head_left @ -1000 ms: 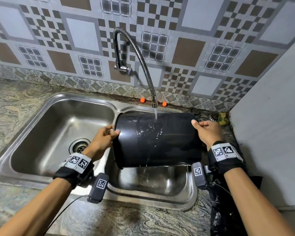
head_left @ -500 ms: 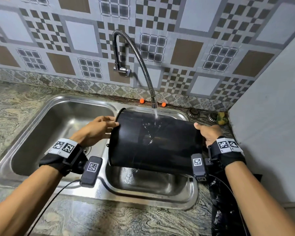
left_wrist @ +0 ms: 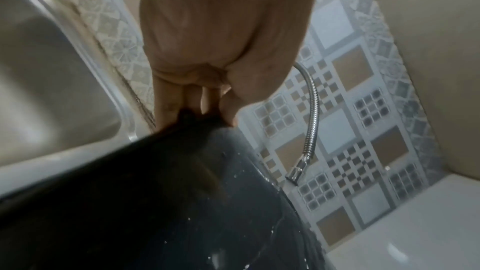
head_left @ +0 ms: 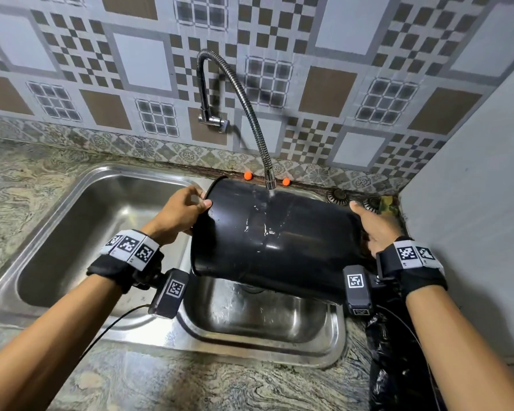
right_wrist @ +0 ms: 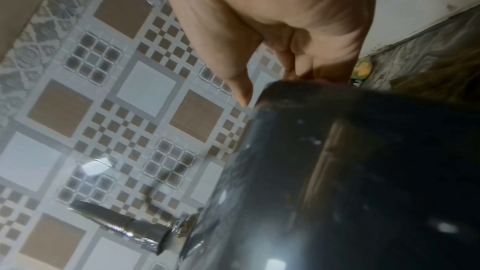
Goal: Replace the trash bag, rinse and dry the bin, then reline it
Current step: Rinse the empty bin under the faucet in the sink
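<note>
I hold the black round bin point(head_left: 279, 241) on its side over the right sink basin point(head_left: 261, 318), its open mouth to the left. Water from the flexible tap point(head_left: 270, 182) runs onto its wet side. My left hand point(head_left: 184, 213) grips the rim of the mouth, thumb on the outside, fingers curled over the edge; the left wrist view shows the same grip point(left_wrist: 207, 106) on the bin point(left_wrist: 155, 202). My right hand point(head_left: 374, 229) holds the bin's bottom end, with the thumb along the top edge. In the right wrist view its fingers point(right_wrist: 306, 69) wrap the bin's base point(right_wrist: 350, 171).
The left sink basin point(head_left: 80, 232) lies beside my left arm. A black trash bag point(head_left: 398, 351) lies on the marble counter point(head_left: 190, 381) at the lower right. A white wall panel point(head_left: 472, 232) closes the right side. Tiled wall behind; two orange knobs point(head_left: 247, 175) by the spout.
The bin has been lifted and tilted, its mouth end rising toward the back left. My left hand moved up along the rim; my right hand stayed at the base.
</note>
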Demonstrator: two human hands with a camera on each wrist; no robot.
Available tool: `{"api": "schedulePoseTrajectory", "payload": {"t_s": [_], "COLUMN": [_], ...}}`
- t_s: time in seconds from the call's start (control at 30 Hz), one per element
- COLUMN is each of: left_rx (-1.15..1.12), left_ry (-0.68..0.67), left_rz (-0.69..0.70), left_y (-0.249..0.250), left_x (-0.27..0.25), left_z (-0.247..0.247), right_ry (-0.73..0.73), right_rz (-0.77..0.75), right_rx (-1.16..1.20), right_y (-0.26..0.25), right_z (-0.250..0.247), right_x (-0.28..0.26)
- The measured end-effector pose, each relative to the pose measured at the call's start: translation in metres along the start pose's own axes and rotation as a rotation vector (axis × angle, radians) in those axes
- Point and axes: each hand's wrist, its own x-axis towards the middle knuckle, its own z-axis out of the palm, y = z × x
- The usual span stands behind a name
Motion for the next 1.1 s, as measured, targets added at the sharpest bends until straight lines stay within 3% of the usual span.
{"api": "schedulePoseTrajectory", "payload": {"t_s": [0.17,0.4,0.63,0.77,1.1], "left_rx": [0.038,-0.02,-0.108,0.023,-0.082], "left_ry": [0.063,0.085,0.058,0.034,-0.025], "left_rz": [-0.051,-0.098,-0.094,-0.007,0.072], "left_y": [-0.004,-0.009,-0.005,-0.002,-0.007], "left_x": [0.019,0.025,0.018,0.012,0.001], "left_z": [0.001,0.003,0.005,0.002,0.023], "right_ry": [-0.101,-0.249,-0.233,-0.21,-0.064], "right_rz": [-0.035,-0.112,-0.144,-0.148,-0.339], "right_rx": [-0.029,-0.12,-0.095,-0.081,-0.065], "right_y": [-0.019,-0.004,0.007,0.012,0.009], "right_z": [0.004,-0.003,-0.009,-0.013,-0.027], "right_x": [-0.05,-0.077,-0.078,-0.077,-0.085]}}
